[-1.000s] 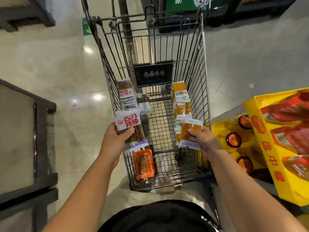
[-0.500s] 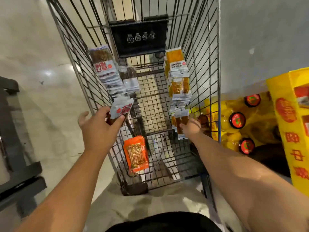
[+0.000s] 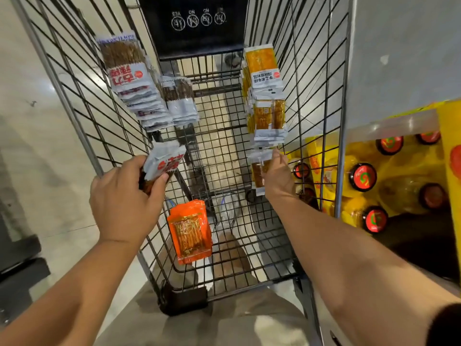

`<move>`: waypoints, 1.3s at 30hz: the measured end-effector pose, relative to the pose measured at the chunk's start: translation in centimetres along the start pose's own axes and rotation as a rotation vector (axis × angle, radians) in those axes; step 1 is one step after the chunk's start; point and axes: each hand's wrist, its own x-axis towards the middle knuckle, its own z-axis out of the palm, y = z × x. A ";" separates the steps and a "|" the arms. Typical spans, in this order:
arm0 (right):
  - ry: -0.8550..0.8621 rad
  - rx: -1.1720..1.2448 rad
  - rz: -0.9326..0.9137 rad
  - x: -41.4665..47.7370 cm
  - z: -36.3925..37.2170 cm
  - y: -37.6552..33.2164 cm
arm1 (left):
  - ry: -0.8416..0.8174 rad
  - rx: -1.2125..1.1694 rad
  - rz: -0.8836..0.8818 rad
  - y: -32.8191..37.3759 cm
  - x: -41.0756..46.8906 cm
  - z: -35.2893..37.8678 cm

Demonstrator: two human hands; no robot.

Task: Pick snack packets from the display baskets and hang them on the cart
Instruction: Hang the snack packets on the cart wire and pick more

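We have two snack packets in hand, both at the cart. The brown packet sits inside the cart's left wall, just below the near end of the brown row already hanging there. The left hand has fingers and thumb curled round its lower body, leaving the white header free. We judge that grip is meant to let the header meet the wire or hook. The yellow packet hangs against the cart's right wall, directly under the yellow row. The right hand pinches it near the top, one finger reaching up towards the row's lowest packet. How tightly the other fingers close we cannot tell from behind. Each packet goes to the side with its own kind, so the rows stay sorted.

A second brown stack hangs further in towards the cart's middle, and orange packets hang at the cart's near-left corner. Capped yellow bottles stand outside the cart's right wall.

Against a second ago, both hands have gone from the cart's near rim to deeper inside it. Since half a second ago the brown packet has tipped and closed on the left wall, while the right hand has risen to just under the yellow row.
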 end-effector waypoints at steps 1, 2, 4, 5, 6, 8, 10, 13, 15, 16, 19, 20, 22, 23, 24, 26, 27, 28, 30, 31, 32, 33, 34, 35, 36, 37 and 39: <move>0.031 -0.008 -0.020 0.0 0.5 0.3 | 0.000 -0.005 -0.004 0.0 0.0 0.0; 0.055 -0.064 -0.068 -0.1 0.9 0.7 | -0.004 -0.005 -0.010 0.0 0.0 0.0; 0.070 -0.228 -0.186 -0.3 1.6 1.2 | -0.012 0.008 -0.020 0.0 0.0 0.0; 0.058 -0.318 -0.226 -0.5 1.7 1.4 | -0.016 0.014 -0.020 0.0 0.0 0.0; 0.028 -0.453 -0.270 -0.7 2.0 1.5 | -0.019 0.017 -0.019 0.0 0.0 0.1; -0.070 -0.680 -0.316 -0.9 2.5 1.3 | -0.021 0.022 -0.019 0.0 0.0 0.1; -0.102 -0.794 -0.346 -0.6 3.0 1.4 | -0.014 0.025 -0.021 -0.1 -0.1 0.2; -0.065 -0.882 -0.390 0.2 2.7 1.9 | -0.014 0.042 -0.024 -0.2 -0.1 0.4; -0.038 -0.921 -0.349 0.5 2.7 2.1 | -0.016 0.044 -0.022 -0.3 -0.1 0.5; -0.038 -0.909 -0.347 0.5 2.9 1.9 | -0.015 0.043 -0.022 -0.2 0.0 0.5; -0.113 -0.759 -0.400 0.3 3.4 1.8 | -0.007 0.049 -0.010 -0.1 0.0 0.4; -0.142 -0.722 -0.413 0.5 3.3 1.9 | -0.004 0.052 -0.004 -0.1 0.0 0.4; -0.166 -0.712 -0.409 0.8 2.5 2.3 | 0.001 0.054 0.000 0.0 0.0 0.3; -0.163 -0.699 -0.402 1.1 2.1 2.6 | -0.001 0.056 -0.002 0.0 -0.1 0.4; -0.166 -0.670 -0.387 1.0 1.8 2.5 | -0.005 0.060 -0.005 0.1 0.0 0.4; -0.171 -0.569 -0.319 0.2 1.1 1.8 | -0.015 0.067 -0.006 0.0 0.1 0.5; -0.181 -0.457 -0.278 -0.5 1.0 1.1 | -0.017 0.069 -0.012 -0.1 0.1 0.5; -0.218 -0.318 -0.255 -1.3 0.7 0.4 | -0.019 0.068 -0.021 -0.1 0.1 0.5; -0.374 -0.090 -0.326 -3.3 0.1 -1.8 | -0.017 0.062 -0.030 0.0 0.1 0.3; -0.465 0.061 -0.348 -4.5 -0.2 -3.0 | -0.019 0.056 -0.031 0.1 0.1 0.3; -0.558 0.240 -0.333 -6.1 -0.5 -4.4 | -0.022 0.049 -0.028 0.2 0.1 0.1; -0.638 0.404 -0.297 -7.7 -0.9 -5.9 | -0.026 0.042 -0.025 0.3 0.1 0.0; -0.715 0.538 -0.276 -8.8 -0.9 -6.9 | -0.024 0.036 -0.021 0.3 0.1 -0.1; -0.792 0.641 -0.264 -9.6 -0.9 -7.8 | -0.023 0.031 -0.018 0.3 0.1 -0.2; -0.863 0.734 -0.252 -10.2 -0.7 -8.4 | -0.019 0.025 -0.017 0.3 0.1 -0.2; -0.928 0.808 -0.249 -10.6 -0.6 -9.0 | -0.011 0.023 -0.015 0.4 0.2 -0.3; -1.042 0.906 -0.218 -10.9 -0.6 -9.9 | 0.005 0.018 -0.003 0.4 0.2 -0.4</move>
